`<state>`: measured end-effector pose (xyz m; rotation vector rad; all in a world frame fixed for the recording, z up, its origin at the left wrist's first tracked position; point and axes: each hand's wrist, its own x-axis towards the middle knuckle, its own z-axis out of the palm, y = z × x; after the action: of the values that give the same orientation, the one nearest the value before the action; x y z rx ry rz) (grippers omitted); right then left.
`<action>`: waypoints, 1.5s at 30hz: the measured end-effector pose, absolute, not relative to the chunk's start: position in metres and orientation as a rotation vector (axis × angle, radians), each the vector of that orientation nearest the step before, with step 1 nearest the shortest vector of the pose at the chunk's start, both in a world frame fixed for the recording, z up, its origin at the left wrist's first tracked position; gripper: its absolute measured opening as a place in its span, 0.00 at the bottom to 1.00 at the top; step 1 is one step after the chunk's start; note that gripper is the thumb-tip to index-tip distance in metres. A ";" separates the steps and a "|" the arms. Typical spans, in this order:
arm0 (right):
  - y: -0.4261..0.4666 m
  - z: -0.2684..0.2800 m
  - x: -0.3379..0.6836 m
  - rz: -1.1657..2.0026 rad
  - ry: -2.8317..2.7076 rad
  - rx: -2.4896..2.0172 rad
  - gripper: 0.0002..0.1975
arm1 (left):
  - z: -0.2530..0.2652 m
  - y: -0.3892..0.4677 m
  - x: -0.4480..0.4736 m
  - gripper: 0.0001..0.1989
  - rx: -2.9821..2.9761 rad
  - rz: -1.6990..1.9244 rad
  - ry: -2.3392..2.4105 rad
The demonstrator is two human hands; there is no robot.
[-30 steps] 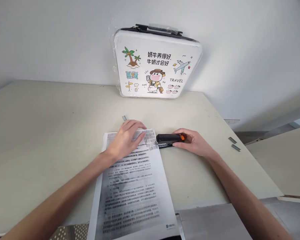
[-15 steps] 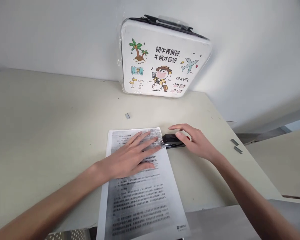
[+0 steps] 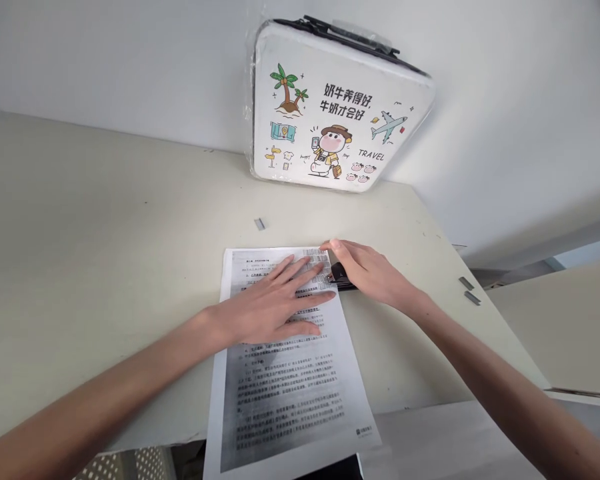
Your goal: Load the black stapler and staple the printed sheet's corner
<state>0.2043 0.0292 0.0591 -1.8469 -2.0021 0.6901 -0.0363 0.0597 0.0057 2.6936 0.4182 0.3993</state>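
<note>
L grip (image 3: pixel 270 310), spread wide, lies flat on paper (image 3: pixel 290 393): prob. light, floppy, best pressed flat. Stapler (image 3: pixel 339 274) is partly hidden under R grip (image 3: pixel 375 273), can't tell if clamped; prob. stiff, heavier, best held mid-body.

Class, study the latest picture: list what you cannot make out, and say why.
All in the head view:
- Most of the stapler: covered by the right hand.
- Several printed lines on the paper: covered by the left hand.
- The paper's lower-left corner: cut off by the picture's bottom edge.
- Much of the small print: too small and blurred.
- The back of the white case: hidden by its front.
</note>
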 end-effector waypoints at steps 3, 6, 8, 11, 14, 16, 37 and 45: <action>0.027 0.059 0.203 0.678 -2.016 -1.845 0.30 | 0.005 0.061 -0.033 0.29 2.699 0.391 0.390; 0.027 0.058 0.201 0.688 -2.024 -1.855 0.29 | 0.005 0.061 -0.031 0.29 2.715 0.375 0.382; 0.027 0.058 0.200 0.691 -2.032 -1.850 0.28 | 0.004 0.061 -0.030 0.30 2.725 0.378 0.390; 0.027 0.058 0.197 0.663 -2.047 -1.855 0.28 | 0.002 0.060 -0.029 0.29 2.715 0.411 0.398; 0.027 0.057 0.197 0.631 -2.069 -1.854 0.28 | 0.000 0.060 -0.029 0.30 2.691 0.443 0.403; 0.027 0.055 0.198 0.616 -2.089 -1.844 0.28 | -0.001 0.060 -0.029 0.30 2.686 0.454 0.404; 0.030 0.046 0.199 0.507 -2.177 -1.874 0.27 | 0.005 0.059 -0.025 0.27 2.718 0.383 0.398; 0.027 0.054 0.188 0.395 -2.255 -2.003 0.27 | 0.000 0.061 -0.025 0.28 2.753 0.375 0.375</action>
<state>0.1876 0.0274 0.0536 -2.0034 -2.2553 0.3954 -0.0254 0.0612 0.0000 2.7535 0.3746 0.3754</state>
